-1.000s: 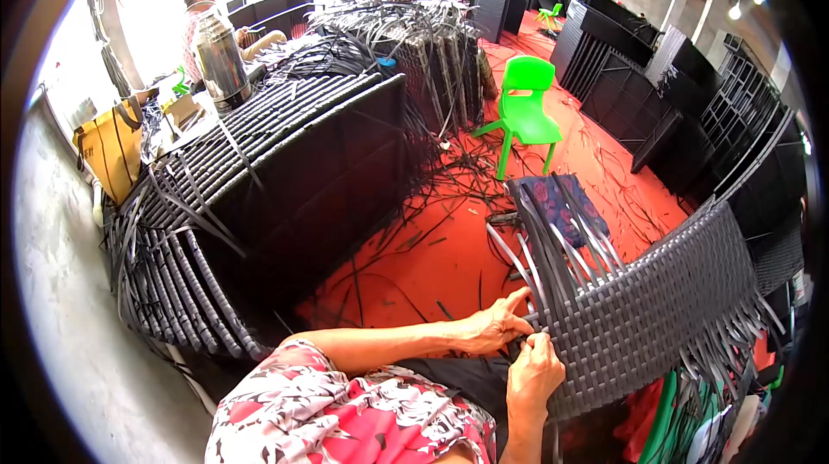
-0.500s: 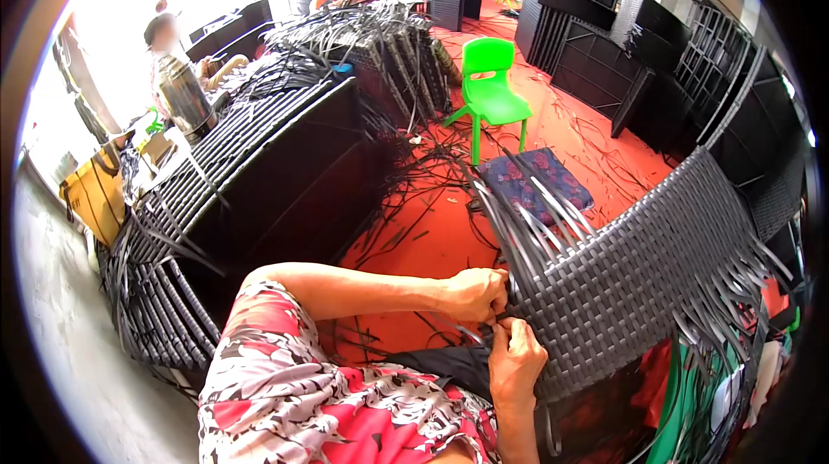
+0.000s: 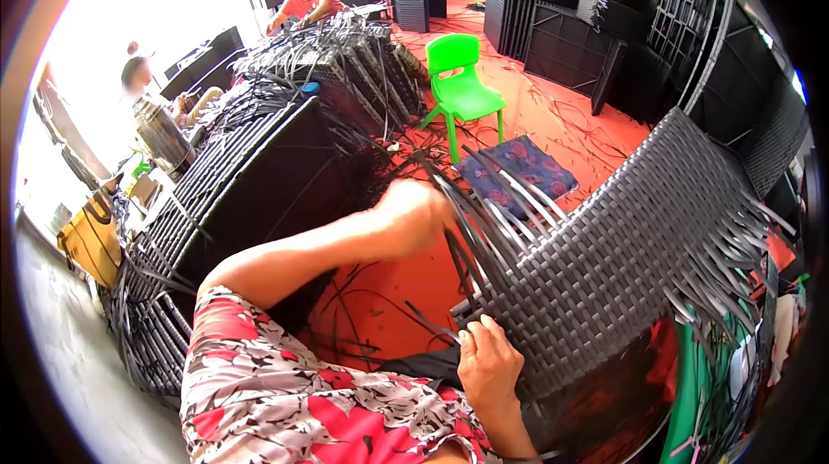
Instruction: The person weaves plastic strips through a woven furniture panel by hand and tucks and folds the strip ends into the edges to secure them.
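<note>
Black woven panel (image 3: 596, 265) spreads rightward from my right fingers (image 3: 489, 336), pinching its corner; left fingers (image 3: 432, 209) blur, their hold unclear.

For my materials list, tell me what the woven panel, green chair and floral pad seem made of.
Woven panel: probably synthetic wicker, satin dark grey; the flat, even weave catches light.
Green chair: likely moulded plastic, smooth and fairly glossy; seat and back look like one rounded piece.
Floral pad: seemingly fabric; its patterned surface looks matt, inside hidden.
</note>
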`<state>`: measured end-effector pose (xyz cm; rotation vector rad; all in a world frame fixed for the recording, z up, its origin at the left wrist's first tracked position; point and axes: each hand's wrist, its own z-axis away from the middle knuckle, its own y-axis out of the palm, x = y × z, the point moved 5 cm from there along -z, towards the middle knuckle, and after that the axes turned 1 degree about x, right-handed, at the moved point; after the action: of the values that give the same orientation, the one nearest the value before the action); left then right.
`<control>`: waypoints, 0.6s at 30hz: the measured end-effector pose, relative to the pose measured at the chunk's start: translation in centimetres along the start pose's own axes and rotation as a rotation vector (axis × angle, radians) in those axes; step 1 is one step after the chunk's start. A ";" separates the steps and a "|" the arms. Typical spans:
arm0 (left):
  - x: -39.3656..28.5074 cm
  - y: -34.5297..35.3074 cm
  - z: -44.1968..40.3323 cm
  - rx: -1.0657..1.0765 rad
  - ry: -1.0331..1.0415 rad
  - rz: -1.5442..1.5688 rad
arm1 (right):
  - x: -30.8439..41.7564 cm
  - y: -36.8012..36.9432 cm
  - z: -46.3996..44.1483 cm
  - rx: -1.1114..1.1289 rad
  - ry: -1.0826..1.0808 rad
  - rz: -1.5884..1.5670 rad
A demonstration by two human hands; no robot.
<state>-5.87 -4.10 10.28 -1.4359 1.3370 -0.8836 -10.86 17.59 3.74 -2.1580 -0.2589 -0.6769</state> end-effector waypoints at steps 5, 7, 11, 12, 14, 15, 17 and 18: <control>5.6 -3.5 0.2 -0.233 -0.362 0.123 | 0.0 -0.9 1.2 -0.022 -0.082 0.052; 5.0 -2.1 0.5 -0.303 -0.334 0.124 | 0.4 -2.1 1.7 -0.091 -0.109 0.058; 4.9 3.1 2.6 -0.712 -0.542 0.606 | 0.8 -4.8 1.8 -0.080 -0.046 0.120; 3.2 3.9 3.0 -0.769 -0.640 0.988 | 0.1 -5.0 2.1 -0.083 -0.023 0.130; 1.4 8.9 5.3 -0.659 -0.952 1.248 | -0.7 -5.6 3.0 -0.098 0.013 0.151; -0.1 11.6 6.2 -0.604 -0.987 1.272 | -0.8 -5.8 3.3 -0.103 0.002 0.148; -3.7 13.4 7.6 -0.421 -1.181 1.308 | -0.6 -6.4 3.7 -0.105 -0.010 0.147; -4.2 15.6 8.3 -0.319 -1.266 1.548 | -0.2 -6.9 3.5 -0.114 -0.013 0.211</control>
<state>-3.34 2.20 -6.60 -0.4717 1.0411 1.1171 -12.49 24.65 6.48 -2.2596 0.0014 -0.5683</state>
